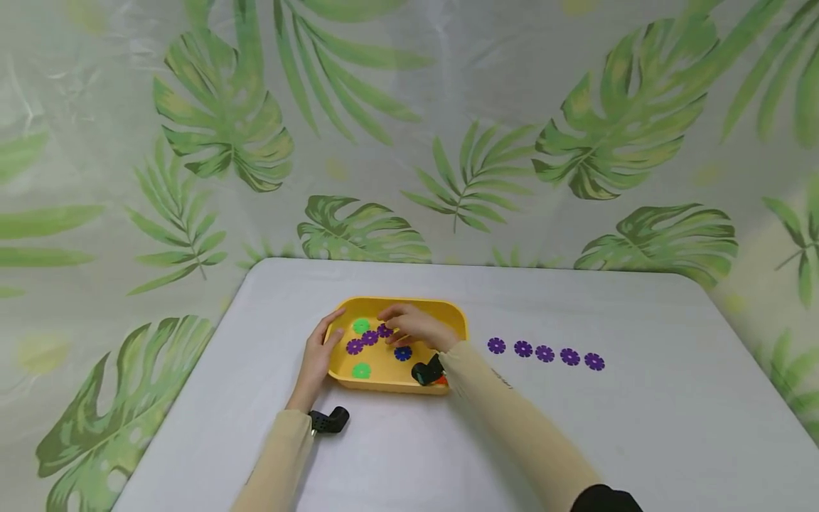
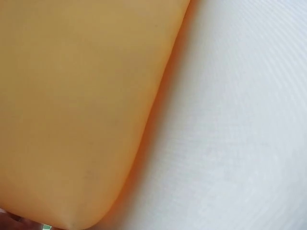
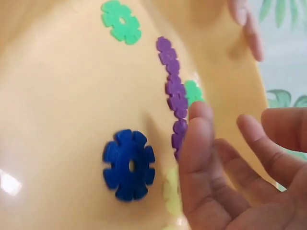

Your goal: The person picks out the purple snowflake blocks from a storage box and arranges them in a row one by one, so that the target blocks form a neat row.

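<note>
White worktop (image 1: 652,434) fronts a leaf-printed backdrop (image 1: 476,92). I record left grip (image 1: 317,350) clamped on the yellow tray (image 1: 387,386), right grip (image 1: 417,328) with fingers apart.

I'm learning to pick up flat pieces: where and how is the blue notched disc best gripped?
Probably pinch the blue notched disc by opposite edges of its toothed rim, coming from above: it is thin and lies flat inside the yellow tray, whose raised walls would hinder a sideways approach.

No readable text; dark lettering (image 1: 502,379) on right sleeve (image 1: 517,421) too small.
</note>
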`<state>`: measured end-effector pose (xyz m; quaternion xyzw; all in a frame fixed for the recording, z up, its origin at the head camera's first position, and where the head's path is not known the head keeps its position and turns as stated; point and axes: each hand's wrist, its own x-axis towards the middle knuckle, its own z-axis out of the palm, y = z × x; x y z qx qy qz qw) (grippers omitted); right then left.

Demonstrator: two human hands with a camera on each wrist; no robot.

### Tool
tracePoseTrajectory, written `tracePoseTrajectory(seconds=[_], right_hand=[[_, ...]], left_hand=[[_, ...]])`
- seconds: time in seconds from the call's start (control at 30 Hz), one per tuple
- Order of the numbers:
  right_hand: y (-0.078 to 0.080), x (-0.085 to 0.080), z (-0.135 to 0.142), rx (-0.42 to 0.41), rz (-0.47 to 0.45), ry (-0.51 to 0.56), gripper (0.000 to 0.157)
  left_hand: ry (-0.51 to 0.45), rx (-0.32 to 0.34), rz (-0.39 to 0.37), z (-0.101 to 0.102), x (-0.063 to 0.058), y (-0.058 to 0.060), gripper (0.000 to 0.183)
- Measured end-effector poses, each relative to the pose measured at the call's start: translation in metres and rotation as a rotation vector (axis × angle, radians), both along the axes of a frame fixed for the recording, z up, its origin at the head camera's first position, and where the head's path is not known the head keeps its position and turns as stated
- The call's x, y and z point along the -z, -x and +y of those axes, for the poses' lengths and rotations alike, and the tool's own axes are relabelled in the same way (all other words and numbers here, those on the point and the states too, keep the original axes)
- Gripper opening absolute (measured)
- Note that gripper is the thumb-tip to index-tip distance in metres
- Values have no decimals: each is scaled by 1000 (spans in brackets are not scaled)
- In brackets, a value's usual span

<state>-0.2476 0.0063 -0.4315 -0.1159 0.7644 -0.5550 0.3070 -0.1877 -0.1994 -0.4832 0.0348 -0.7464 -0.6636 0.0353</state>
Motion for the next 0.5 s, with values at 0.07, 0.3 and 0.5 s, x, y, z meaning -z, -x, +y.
tracePoseTrajectory(seconds=[0.07, 0.3, 0.5], right_hand=[[2, 3, -7, 11, -20, -25, 35], [6, 10, -16, 19, -74, -13, 34], [7, 11, -18, 6, -75, -45, 29]], left_hand=[[9, -2, 8, 0, 6, 3, 40], [13, -19, -2, 1, 4, 2, 39], [19, -4, -28, 5, -18, -8, 40]])
